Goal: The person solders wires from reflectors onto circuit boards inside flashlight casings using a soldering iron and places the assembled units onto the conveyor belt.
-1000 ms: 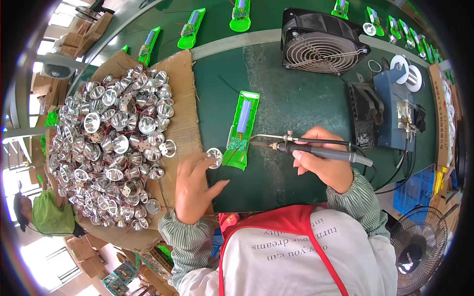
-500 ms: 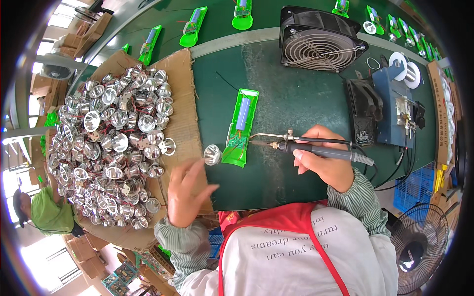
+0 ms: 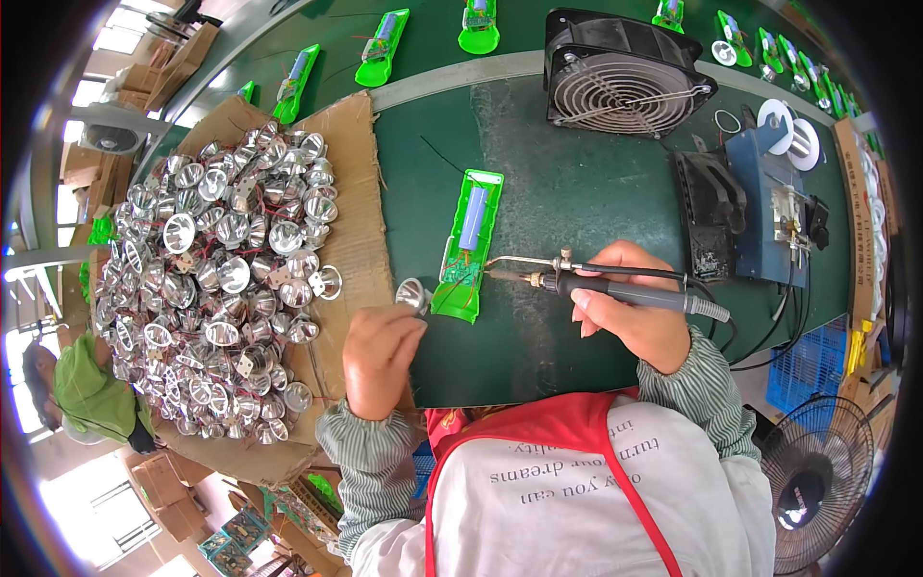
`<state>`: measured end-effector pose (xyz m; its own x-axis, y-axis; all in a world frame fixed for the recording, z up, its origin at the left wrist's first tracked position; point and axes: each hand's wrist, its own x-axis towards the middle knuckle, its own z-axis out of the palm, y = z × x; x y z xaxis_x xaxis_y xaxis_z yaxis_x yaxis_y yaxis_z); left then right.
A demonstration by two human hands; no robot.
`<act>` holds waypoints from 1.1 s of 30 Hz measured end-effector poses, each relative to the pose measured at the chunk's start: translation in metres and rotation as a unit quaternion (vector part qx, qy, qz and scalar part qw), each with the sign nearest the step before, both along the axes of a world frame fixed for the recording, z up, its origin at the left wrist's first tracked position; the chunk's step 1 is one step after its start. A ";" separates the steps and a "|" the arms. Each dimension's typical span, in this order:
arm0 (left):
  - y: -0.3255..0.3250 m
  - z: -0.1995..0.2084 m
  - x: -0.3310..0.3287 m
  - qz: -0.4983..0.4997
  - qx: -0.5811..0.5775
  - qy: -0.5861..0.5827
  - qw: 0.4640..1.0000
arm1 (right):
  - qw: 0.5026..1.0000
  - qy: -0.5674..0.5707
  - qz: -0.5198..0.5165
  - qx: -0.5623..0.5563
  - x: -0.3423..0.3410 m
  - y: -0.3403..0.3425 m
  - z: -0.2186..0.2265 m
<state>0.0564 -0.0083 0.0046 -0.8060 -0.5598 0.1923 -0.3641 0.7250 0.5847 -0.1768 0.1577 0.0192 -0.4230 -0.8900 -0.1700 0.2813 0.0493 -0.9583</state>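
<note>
My right hand [image 3: 630, 303] is wrapped round a soldering iron [image 3: 625, 292] with a thin metal wire-feed tube [image 3: 519, 262] fixed above it. The iron's tip is at the right edge of a green circuit board [image 3: 461, 273]. That board lies in a bright green plastic housing [image 3: 456, 300], below a lilac cylindrical battery [image 3: 472, 217], with thin wires around it. Left of the housing, a small silver lamp reflector [image 3: 411, 293] stands tilted. My left hand [image 3: 380, 351] is just below the reflector, thumb and fingers pinched together; what is between them is hidden.
A heap of silver reflectors [image 3: 231, 274] covers cardboard [image 3: 351, 202] at the left. A black fan [image 3: 625, 87] stands at the back, a blue solder feeder [image 3: 760, 202] with a white spool at the right. More green housings [image 3: 383, 48] line the far strip. Someone in green [image 3: 94, 389] is far left.
My left hand has turned and its spread fingers have closed into a pinch beside the reflector, which has tipped. The green housing has shifted very slightly. My right hand has barely moved.
</note>
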 end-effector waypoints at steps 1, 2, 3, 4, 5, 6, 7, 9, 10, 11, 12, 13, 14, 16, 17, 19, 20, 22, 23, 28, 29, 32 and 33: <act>-0.001 -0.001 -0.002 0.038 0.061 0.039 0.997 | 1.000 0.004 0.001 0.006 -0.001 0.000 0.001; -0.001 -0.002 -0.005 0.036 0.062 0.039 0.997 | 1.000 0.008 0.002 0.013 -0.001 0.000 0.001; 0.000 -0.002 -0.008 0.113 0.221 0.107 0.963 | 1.000 0.008 0.002 0.012 -0.001 0.000 0.001; 0.001 -0.002 -0.012 0.187 0.371 0.172 0.893 | 1.000 -0.002 -0.003 0.005 0.000 -0.001 0.000; 0.002 -0.002 -0.018 0.175 0.371 0.200 0.890 | 1.000 -0.011 -0.007 -0.002 0.001 -0.003 -0.001; 0.003 -0.002 -0.022 0.175 0.371 0.200 0.890 | 1.000 -0.010 -0.007 -0.001 0.002 -0.004 -0.001; 0.005 -0.002 -0.027 0.201 0.340 0.120 0.911 | 1.000 -0.007 -0.002 0.002 0.003 -0.005 -0.001; 0.008 -0.005 -0.034 0.182 0.193 0.000 0.964 | 1.000 -0.004 0.004 0.007 0.005 -0.008 -0.001; 0.008 -0.005 -0.038 0.182 0.194 0.000 0.964 | 1.000 -0.015 0.006 0.016 0.007 -0.010 -0.001; 0.009 -0.003 -0.042 0.150 0.128 -0.015 0.980 | 0.999 -0.026 0.008 0.024 0.008 -0.011 -0.002; 0.010 -0.001 -0.046 0.117 0.062 -0.029 0.991 | 0.999 -0.026 0.008 0.025 0.008 -0.012 -0.003; 0.011 -0.002 -0.049 0.109 0.022 -0.040 0.993 | 0.999 -0.024 0.009 0.027 0.009 -0.013 -0.006; 0.009 -0.003 -0.050 0.109 0.023 -0.041 0.993 | 0.999 -0.022 0.011 0.029 0.010 -0.014 -0.007; 0.007 -0.007 -0.050 0.061 -0.015 -0.021 0.998 | 0.999 -0.032 0.010 0.035 0.011 -0.018 -0.007; 0.007 -0.008 -0.049 0.062 -0.014 -0.022 0.998 | 0.998 -0.043 0.009 0.041 0.012 -0.020 -0.007; 0.006 -0.009 -0.050 0.061 0.025 -0.025 0.998 | 0.998 -0.050 0.009 0.040 0.013 -0.022 -0.009; 0.006 -0.009 -0.051 0.060 0.026 -0.025 0.998 | 0.998 -0.058 0.009 0.038 0.014 -0.023 -0.010; 0.005 -0.009 -0.051 0.053 0.035 -0.040 0.997 | 0.997 -0.058 0.010 0.044 0.014 -0.024 -0.011; 0.005 -0.009 -0.051 0.054 0.036 -0.040 0.997 | 0.997 -0.057 0.011 0.050 0.014 -0.024 -0.012; 0.004 -0.010 -0.051 0.049 0.037 -0.038 0.997 | 0.997 -0.051 0.023 0.049 0.013 -0.028 -0.014; 0.003 -0.010 -0.051 0.049 0.037 -0.038 0.997 | 0.997 -0.053 0.022 0.051 0.013 -0.028 -0.014; 0.003 -0.009 -0.052 0.050 0.041 -0.040 0.997 | 0.998 -0.027 0.024 0.054 0.013 -0.028 -0.015; 0.003 -0.010 -0.052 0.048 0.040 -0.040 0.997 | 0.998 -0.027 0.023 0.053 0.013 -0.028 -0.014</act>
<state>0.0048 -0.0054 -0.0050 -0.7587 -0.6464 0.0813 -0.4770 0.6362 0.6064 -0.1641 0.1298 0.0048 -0.3692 -0.8841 -0.2863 0.3272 0.1647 -0.9305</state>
